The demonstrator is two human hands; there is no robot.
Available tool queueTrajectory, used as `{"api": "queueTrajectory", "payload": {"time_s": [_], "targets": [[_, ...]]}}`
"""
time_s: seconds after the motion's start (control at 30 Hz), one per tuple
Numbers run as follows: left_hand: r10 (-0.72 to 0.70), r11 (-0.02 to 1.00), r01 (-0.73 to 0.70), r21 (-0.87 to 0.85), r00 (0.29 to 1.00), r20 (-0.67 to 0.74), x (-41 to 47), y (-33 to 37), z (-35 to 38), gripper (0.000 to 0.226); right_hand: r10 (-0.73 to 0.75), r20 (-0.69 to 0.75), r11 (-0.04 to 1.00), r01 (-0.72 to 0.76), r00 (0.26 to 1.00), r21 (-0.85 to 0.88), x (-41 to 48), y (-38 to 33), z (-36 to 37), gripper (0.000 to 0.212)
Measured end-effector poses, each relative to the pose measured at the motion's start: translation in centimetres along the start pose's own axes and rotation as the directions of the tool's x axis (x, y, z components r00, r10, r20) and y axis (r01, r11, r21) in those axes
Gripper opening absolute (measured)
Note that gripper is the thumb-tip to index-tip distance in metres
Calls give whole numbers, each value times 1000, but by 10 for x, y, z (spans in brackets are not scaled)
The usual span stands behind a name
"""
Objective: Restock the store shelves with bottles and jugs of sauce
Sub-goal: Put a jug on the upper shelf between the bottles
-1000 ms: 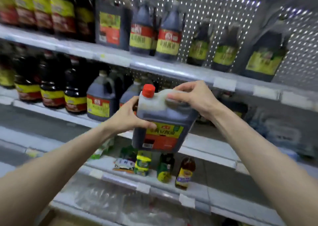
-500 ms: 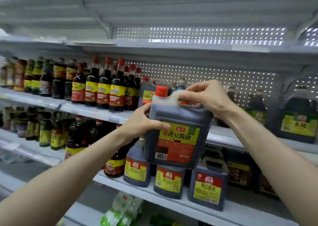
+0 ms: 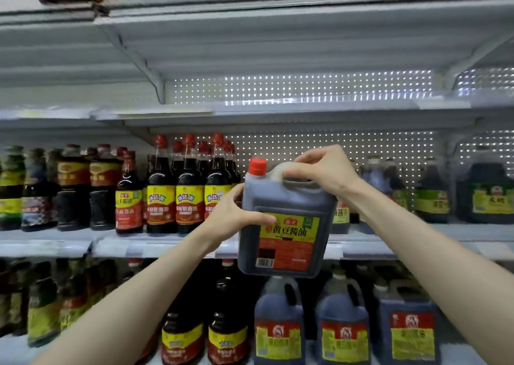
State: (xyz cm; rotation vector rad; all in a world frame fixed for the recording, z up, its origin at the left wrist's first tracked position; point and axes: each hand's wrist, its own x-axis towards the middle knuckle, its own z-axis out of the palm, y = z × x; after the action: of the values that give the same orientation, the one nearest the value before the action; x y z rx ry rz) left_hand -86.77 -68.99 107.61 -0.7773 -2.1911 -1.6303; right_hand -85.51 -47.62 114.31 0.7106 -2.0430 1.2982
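A person holds a large jug (image 3: 289,198) of dark sauce up in both hands before a store shelf. The jug hangs in the air in front of the edge of the middle shelf (image 3: 167,243), resting on nothing, its base tipped slightly to the right. Its red cap (image 3: 257,166) sits at the top left and its yellow and red label (image 3: 289,234) faces the camera.

The left hand (image 3: 236,217) clasps the jug's left side, thumb laid across the front just beside the label and fingers wrapped round behind. The right hand (image 3: 319,170) grips the moulded handle on top, fingers curled over it.

To the left on the middle shelf stands a tight group of tall dark bottles (image 3: 189,195) with red caps and yellow and red labels, with blurred bottles further left. Behind the right forearm and at the far right of that shelf stand dark jugs with green and yellow labels (image 3: 489,195).

On the shelf below, directly under the raised jug, is a row of bluish jugs (image 3: 278,323) with red and yellow labels, and dark bottles (image 3: 228,323) stand to their left. The upper shelf (image 3: 278,109) shows only its front edge, with a perforated back panel (image 3: 306,86) behind it.
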Motion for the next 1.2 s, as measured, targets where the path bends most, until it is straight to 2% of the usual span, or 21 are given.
{"api": "queueTrajectory", "payload": {"time_s": [0.17, 0.37, 0.53, 0.67, 1.0, 1.2], "targets": [[68, 996, -69, -56, 997, -31, 34, -12, -25, 71, -34, -26, 994, 31, 999, -106, 35, -12, 18, 13], [107, 991, -111, -69, 993, -58, 81, -35, -39, 75, -63, -2, 987, 62, 998, -148, 72, -5, 31, 14], [93, 990, -101, -97, 992, -86, 110, -55, -38, 76, -38, 9, 987, 39, 999, -158, 101, 21, 38, 13], [65, 987, -76, -139, 995, -82, 123, -67, -31, 68, -9, 35, 985, 15, 999, -172, 116, 40, 39, 18], [-2, 992, -5, -128, 999, -51, 144, -95, -22, 78, 9, 39, 994, -5, 999, -105, 133, 89, 42, 12], [-62, 976, 53, -211, 997, -35, 150, -97, -17, 54, 69, -2, 989, -69, 998, -131, 151, 107, 48, 17]]}}
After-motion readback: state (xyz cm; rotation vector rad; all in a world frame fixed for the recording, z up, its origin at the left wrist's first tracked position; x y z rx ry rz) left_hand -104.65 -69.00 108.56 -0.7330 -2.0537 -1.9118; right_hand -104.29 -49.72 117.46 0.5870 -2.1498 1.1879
